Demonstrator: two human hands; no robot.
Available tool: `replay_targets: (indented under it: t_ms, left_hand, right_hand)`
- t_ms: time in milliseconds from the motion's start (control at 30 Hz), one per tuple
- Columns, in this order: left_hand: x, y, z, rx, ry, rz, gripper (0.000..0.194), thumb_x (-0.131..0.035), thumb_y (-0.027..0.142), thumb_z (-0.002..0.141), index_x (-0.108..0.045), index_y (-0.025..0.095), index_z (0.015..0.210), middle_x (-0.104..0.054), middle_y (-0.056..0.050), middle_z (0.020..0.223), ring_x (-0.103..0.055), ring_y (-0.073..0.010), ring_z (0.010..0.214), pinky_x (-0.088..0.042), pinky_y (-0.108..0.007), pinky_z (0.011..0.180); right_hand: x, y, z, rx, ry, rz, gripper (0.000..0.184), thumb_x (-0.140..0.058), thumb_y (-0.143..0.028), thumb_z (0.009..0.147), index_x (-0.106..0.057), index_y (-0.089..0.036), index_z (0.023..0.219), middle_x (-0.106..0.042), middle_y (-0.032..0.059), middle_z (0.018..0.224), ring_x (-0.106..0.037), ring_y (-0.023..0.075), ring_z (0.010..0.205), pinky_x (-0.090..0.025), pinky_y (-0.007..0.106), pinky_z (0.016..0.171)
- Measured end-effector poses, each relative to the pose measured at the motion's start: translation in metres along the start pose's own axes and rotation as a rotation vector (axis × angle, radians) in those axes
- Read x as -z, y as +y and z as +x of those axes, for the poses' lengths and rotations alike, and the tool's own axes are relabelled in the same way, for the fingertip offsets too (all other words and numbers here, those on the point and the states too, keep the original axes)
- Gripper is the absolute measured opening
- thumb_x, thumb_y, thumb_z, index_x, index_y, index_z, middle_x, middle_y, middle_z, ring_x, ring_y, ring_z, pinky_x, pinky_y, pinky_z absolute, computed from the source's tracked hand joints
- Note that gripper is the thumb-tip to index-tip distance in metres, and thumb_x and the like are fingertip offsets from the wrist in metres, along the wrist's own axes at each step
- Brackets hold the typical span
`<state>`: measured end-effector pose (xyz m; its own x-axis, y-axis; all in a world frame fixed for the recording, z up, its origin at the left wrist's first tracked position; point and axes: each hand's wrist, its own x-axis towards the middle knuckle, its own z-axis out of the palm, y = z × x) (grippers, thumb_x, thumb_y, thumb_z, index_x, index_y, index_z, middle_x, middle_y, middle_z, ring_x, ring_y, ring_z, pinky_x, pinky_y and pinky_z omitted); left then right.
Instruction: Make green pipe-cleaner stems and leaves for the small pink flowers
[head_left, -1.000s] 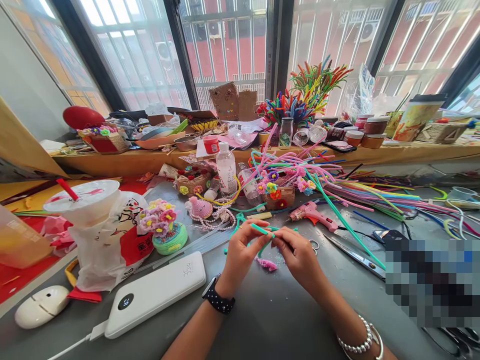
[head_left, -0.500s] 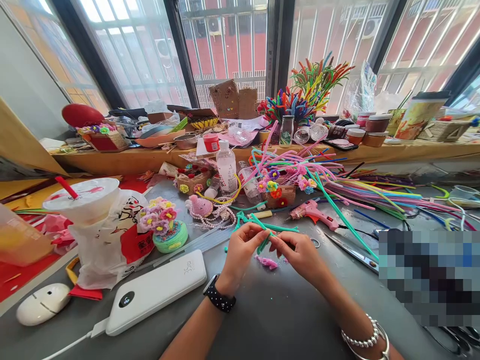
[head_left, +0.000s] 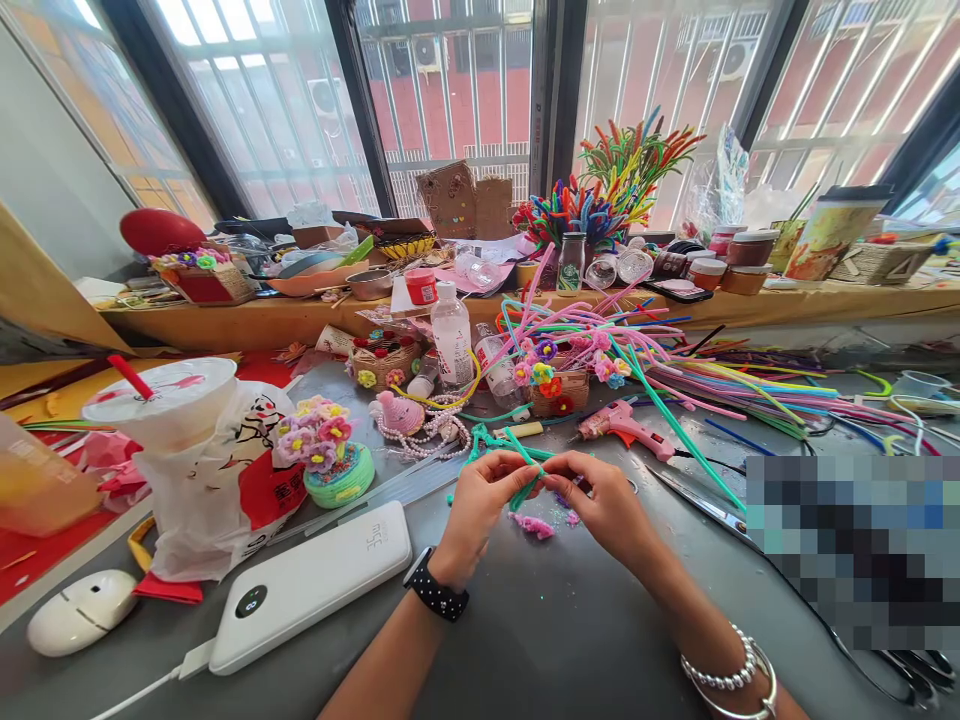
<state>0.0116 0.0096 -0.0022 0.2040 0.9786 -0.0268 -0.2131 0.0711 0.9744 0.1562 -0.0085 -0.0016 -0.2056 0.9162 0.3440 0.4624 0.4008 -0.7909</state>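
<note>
Over the grey table, my left hand [head_left: 484,508] pinches a green pipe cleaner [head_left: 527,452] between thumb and fingers. Fingertips of my right hand [head_left: 592,500] close on the same pipe cleaner, right beside the left fingertips. Its bent part shows below the left fingers, and one end sticks up past them. More green pipe cleaner pieces [head_left: 484,440] lie just behind the hands. A pink fuzzy scrap [head_left: 532,525] rests on the table beneath them. Part of the held piece is hidden by my fingers.
A pink glue gun [head_left: 626,430] and scissors [head_left: 701,503] lie to the right. Left are a white power bank [head_left: 315,590], a flower-topped green pot [head_left: 337,475] and a bagged drink cup [head_left: 176,400]. Behind spreads a pile of long pipe cleaners [head_left: 720,385]. A blurred patch covers the far right.
My right fingers have shifted slightly upward at the pipe cleaner, their knuckles raised. My left hand keeps its pinch almost in place. The view has moved a little.
</note>
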Motion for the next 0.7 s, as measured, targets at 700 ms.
replay_targets:
  t_ms: [700]
  left_hand:
    - [0.0032, -0.0027, 0.0012, 0.116, -0.115, -0.061, 0.039, -0.071, 0.023, 0.056, -0.048, 0.015, 0.086, -0.064, -0.003, 0.073, -0.061, -0.0145, 0.067, -0.045, -0.026, 0.064]
  right_hand:
    - [0.0003, 0.0018, -0.0001, -0.026, 0.172, -0.011, 0.016, -0.048, -0.026, 0.078, -0.062, -0.018, 0.077, -0.063, 0.0025, 0.071, -0.056, 0.0146, 0.063, -0.042, 0.023, 0.057]
